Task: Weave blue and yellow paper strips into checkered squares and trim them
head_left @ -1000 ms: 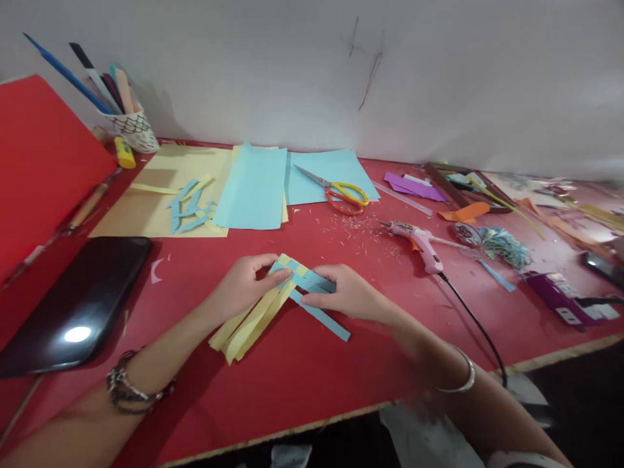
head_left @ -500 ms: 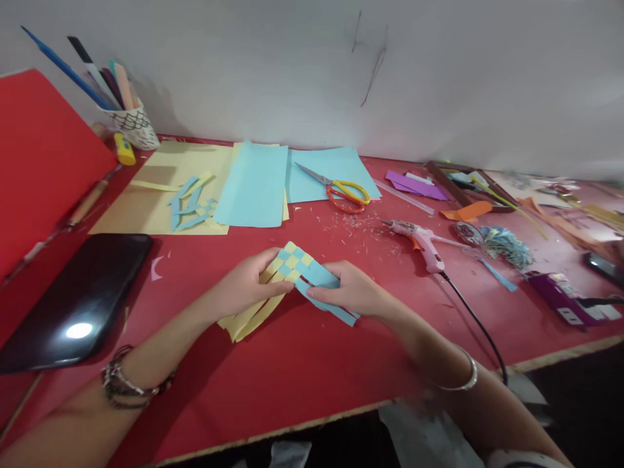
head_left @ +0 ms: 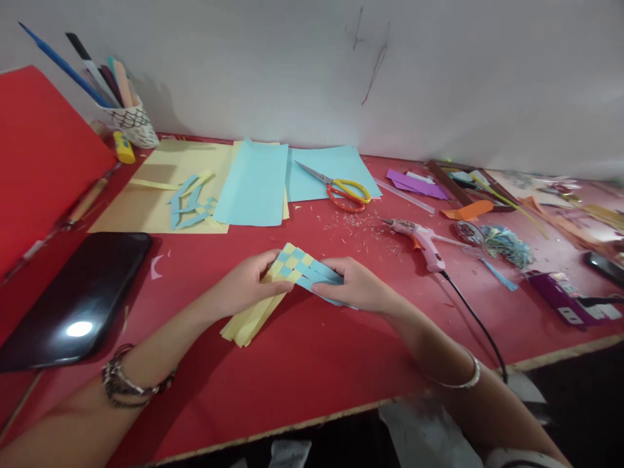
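Between my hands is a piece of woven paper strips (head_left: 294,260), a small yellow and blue checkerboard. Its loose yellow strips (head_left: 250,320) run down to the lower left, and its loose blue strips (head_left: 312,281) run to the right. My left hand (head_left: 260,279) is closed on the yellow side, thumb on top near the weave. My right hand (head_left: 351,286) pinches the blue strips, thumb above and fingers behind. Parts of the strips are hidden under both hands.
Scissors (head_left: 336,185) lie on blue paper (head_left: 256,188) at the back. A pink glue gun (head_left: 419,242) with its cord is to the right. A black phone (head_left: 82,292) lies left, near a pen cup (head_left: 134,123). Another woven paper piece (head_left: 195,205) rests on yellow paper (head_left: 112,214).
The loose blue strips have drawn closer together and sit further inside my right hand. The yellow strips hang in a tighter bundle. Both hands keep their hold.
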### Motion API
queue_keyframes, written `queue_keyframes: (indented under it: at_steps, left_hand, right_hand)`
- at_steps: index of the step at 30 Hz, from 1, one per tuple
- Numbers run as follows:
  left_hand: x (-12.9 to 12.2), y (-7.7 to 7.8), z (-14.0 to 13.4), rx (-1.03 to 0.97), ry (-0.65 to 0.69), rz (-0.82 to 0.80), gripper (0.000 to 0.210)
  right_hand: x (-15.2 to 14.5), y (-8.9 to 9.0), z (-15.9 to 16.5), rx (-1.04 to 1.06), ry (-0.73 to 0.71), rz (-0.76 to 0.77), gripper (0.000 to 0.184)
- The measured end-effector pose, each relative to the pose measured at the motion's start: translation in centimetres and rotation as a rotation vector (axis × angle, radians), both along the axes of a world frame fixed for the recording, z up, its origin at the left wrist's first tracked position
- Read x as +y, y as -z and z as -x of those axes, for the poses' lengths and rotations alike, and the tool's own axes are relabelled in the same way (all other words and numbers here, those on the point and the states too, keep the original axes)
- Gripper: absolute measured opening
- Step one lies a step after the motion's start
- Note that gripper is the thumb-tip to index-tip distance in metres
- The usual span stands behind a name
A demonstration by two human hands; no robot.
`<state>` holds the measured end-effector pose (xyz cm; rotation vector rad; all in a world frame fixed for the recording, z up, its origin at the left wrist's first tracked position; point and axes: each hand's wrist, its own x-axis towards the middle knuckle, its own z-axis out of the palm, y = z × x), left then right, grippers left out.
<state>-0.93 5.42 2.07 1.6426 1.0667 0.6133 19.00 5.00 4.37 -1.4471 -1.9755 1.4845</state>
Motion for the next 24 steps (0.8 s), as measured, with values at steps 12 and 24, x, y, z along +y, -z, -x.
queue_keyframes:
  at_steps: [12,24]
  left_hand:
    - [-0.1,0.1,0.1,0.078,-0.055,-0.122,0.032]
    - [0.4,0.8,0.4,0.545,-0.004,-0.513,0.025]
  right_hand:
    - [0.8,-0.5,-1.1,-0.183,-0.258,-0.085,0.014]
    - [0.0,0.4,-0.5,-0.440,-0.255,-0.651,0.033]
